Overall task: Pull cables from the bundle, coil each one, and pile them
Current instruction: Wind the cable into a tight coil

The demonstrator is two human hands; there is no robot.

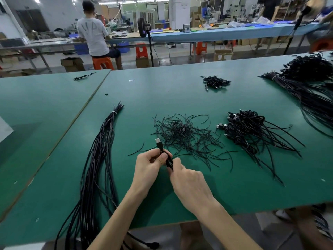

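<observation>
Head view. Left hand [149,166] curled round black cable [169,162], thumb pressing on it. Plug [159,142] sticks up toward heap of short wires [183,134]. Right hand [189,181] pinches same cable lower down. Both hands on near side of heap, over table [162,201]. Long bundle [100,156] left of heap. Pile of coiled cables [248,130] right of heap.

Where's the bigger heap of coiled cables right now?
In the head view, the coiled cable heap lies on the green table, right of centre, just right of the scattered short wires and beyond the right hand.
</observation>
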